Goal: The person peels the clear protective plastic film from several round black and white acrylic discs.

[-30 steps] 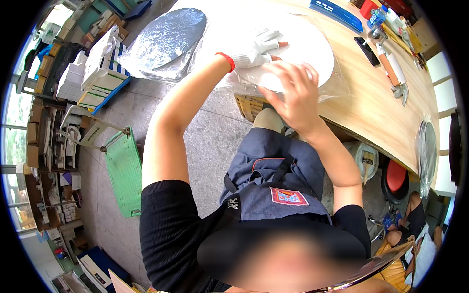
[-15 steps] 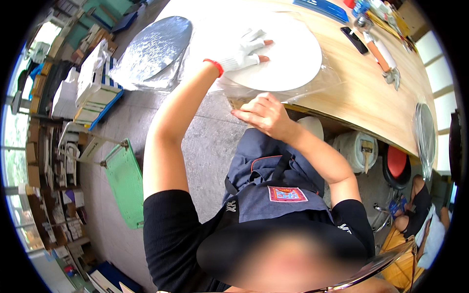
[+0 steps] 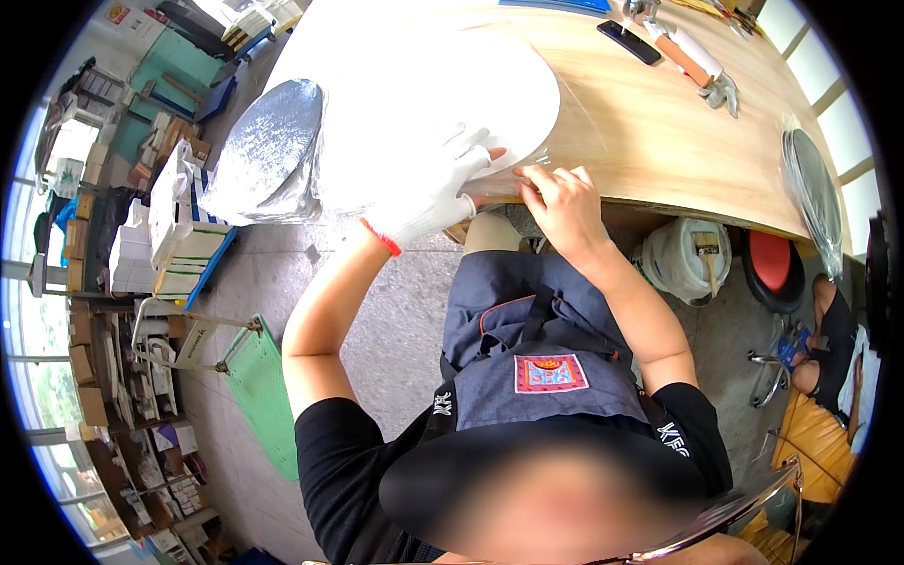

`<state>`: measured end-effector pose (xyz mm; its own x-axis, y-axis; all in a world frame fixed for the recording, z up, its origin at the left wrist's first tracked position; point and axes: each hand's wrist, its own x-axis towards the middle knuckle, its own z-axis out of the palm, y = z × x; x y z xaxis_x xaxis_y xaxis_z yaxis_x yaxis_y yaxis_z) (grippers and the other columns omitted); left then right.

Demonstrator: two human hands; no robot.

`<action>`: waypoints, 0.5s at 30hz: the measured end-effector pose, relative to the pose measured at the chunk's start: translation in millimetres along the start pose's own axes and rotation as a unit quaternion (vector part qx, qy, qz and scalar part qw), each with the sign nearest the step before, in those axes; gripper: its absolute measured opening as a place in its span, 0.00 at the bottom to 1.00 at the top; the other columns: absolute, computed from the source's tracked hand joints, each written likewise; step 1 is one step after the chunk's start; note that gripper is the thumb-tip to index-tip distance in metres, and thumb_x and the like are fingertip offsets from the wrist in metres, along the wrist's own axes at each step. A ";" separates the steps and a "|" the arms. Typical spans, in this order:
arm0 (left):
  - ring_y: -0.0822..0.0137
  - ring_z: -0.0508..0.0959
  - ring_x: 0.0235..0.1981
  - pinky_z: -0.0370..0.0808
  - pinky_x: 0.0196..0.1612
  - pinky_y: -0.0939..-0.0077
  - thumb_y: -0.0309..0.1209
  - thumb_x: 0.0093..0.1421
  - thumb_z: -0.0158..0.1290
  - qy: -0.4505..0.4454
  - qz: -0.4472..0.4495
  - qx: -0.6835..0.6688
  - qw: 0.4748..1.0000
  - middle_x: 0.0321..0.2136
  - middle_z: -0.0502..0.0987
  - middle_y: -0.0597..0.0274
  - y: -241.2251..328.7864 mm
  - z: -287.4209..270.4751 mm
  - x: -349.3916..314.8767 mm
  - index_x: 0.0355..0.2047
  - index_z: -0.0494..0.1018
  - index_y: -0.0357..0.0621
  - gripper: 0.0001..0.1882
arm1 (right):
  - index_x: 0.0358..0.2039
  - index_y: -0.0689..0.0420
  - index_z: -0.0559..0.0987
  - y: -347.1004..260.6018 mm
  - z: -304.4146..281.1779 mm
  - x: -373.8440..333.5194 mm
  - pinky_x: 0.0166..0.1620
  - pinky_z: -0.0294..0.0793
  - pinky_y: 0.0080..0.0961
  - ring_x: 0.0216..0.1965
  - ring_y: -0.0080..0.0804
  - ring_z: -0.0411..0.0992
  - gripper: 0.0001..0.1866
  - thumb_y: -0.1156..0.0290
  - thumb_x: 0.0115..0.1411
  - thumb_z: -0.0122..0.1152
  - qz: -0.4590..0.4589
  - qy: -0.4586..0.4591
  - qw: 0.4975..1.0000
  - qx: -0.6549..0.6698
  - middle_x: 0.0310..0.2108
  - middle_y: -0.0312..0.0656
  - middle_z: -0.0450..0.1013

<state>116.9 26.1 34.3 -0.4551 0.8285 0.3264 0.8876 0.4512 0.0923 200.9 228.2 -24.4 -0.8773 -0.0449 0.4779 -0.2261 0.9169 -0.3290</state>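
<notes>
A large white disc (image 3: pixel 508 80) lies on the table, with clear plastic film (image 3: pixel 579 127) showing past its right and near edges, like a bag around it. My left hand (image 3: pixel 433 200), in a white glove with bare fingertips and a red cuff, rests at the disc's near edge, its thumb and fingers apart. Just right of it, my bare right hand (image 3: pixel 570 209) is closed at the table's front edge, thumb and forefinger pinching the film. A silver-grey disc (image 3: pixel 273 141) in clear wrapping lies left of the white one.
Farther back on the table (image 3: pixel 650 132) are a black phone (image 3: pixel 629 42), a rolled tool with a grey glove (image 3: pixel 720 94) and a blue case (image 3: pixel 565 6). Wrapped discs (image 3: pixel 812 193) overhang the right edge. Below stand a bucket with a brush (image 3: pixel 686 259) and a red-topped stool (image 3: pixel 770 259).
My left hand has slid from the disc's middle to its near edge. My right hand has come up to the film at the table's edge. The whole view has shifted.
</notes>
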 end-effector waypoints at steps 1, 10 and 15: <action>0.51 0.70 0.59 0.68 0.59 0.60 0.28 0.55 0.60 0.006 -0.008 -0.034 0.999 0.56 0.72 0.52 -1.3 1.5 -1.3 0.54 0.74 0.50 0.24 | 0.34 0.50 0.81 1.9 1.9 -0.2 0.38 0.67 0.30 0.28 0.31 0.75 0.05 0.68 0.57 0.63 -0.001 0.008 1.000 0.007 0.25 0.34 0.77; 0.52 0.79 0.40 0.76 0.42 0.66 0.23 0.55 0.56 0.077 -0.075 -0.132 0.985 0.39 0.78 0.53 -17.5 19.1 -12.9 0.37 0.75 0.41 0.08 | 0.33 0.49 0.81 -1.9 11.7 20.2 0.42 0.72 0.30 0.38 0.32 0.74 0.06 0.69 0.53 0.65 -0.098 0.087 0.989 0.063 0.31 0.33 0.74; 0.49 0.74 0.53 0.72 0.54 0.61 0.28 0.53 0.60 0.093 -0.071 -0.062 0.991 0.50 0.76 0.53 -5.6 19.1 -14.3 0.50 0.75 0.48 0.22 | 0.36 0.49 0.82 0.4 7.2 39.0 0.41 0.72 0.30 0.38 0.31 0.73 0.11 0.68 0.50 0.68 -0.171 0.066 0.983 -0.003 0.30 0.32 0.72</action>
<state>117.1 18.0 11.2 -0.5647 0.6792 0.4687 0.8231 0.5046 0.2604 163.6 224.0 -11.7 -0.6881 -0.2992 0.6611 -0.4948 0.8598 -0.1259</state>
